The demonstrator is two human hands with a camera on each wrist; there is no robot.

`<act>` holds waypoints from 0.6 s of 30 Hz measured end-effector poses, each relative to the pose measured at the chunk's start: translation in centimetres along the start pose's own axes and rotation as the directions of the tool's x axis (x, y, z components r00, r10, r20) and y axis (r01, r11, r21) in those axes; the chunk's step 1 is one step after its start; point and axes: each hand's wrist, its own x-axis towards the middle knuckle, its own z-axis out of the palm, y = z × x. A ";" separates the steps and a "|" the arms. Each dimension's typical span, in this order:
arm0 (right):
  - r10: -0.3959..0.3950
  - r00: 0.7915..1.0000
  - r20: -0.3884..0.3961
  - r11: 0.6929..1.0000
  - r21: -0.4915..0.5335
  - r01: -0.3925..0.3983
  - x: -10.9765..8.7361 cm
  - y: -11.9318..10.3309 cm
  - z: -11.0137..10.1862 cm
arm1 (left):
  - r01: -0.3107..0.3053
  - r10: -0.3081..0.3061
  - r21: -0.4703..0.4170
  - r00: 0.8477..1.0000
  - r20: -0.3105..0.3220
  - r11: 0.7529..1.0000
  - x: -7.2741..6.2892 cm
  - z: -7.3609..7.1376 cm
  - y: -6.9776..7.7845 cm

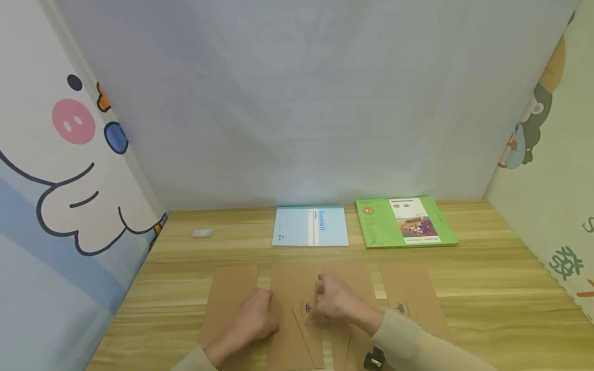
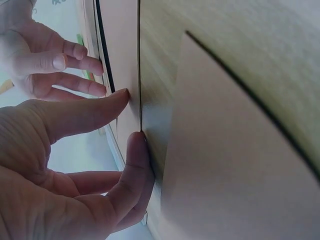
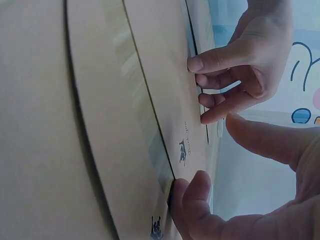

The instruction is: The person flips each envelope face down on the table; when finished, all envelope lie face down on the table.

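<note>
4 flat brown kraft envelopes lie in a row along the near half of the pale wood-grain table point(image 1: 487, 247), smooth matte paper, long rectangles with sharp straight edges. The person works on the second envelope from the left point(image 1: 290, 288), which lies at the near middle with its pointed flap point(image 1: 308, 335) lying open across it, a small dark printed logo on the paper. The left hand point(image 1: 255, 317) rests on this envelope's left edge; the left wrist view shows its thumb and a fingertip point(image 2: 135, 150) pressed against the thin paper edge, the other fingers curled loosely beneath, so it pinches lightly at the edge rather than wrapping it. The right hand point(image 1: 336, 304) sits just right of it, fingers bent, tips touching the envelope's right edge beside the next envelope point(image 1: 355, 288); the right wrist view shows curled fingers hooked on that edge.

The leftmost envelope point(image 1: 229, 299) and the rightmost envelope point(image 1: 410, 296) lie untouched. On the far side sit a light blue notebook point(image 1: 310, 226) with a glossy cover, a green book point(image 1: 406, 221) just right of it, and a small pale eraser point(image 1: 202, 233) well to the left
</note>
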 end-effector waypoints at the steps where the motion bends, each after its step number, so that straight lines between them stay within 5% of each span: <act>1: 0.002 1.000 0.001 1.000 0.005 -0.002 0.0 0.0 0.0 | 0.001 -0.001 -0.001 1.000 0.002 1.000 0.0 0.0 0.0; 18: 0.016 1.000 0.000 0.997 0.080 -0.016 0.0 0.4 -0.2 | -0.033 0.033 0.018 0.999 -0.011 0.999 -0.1 0.0 -0.2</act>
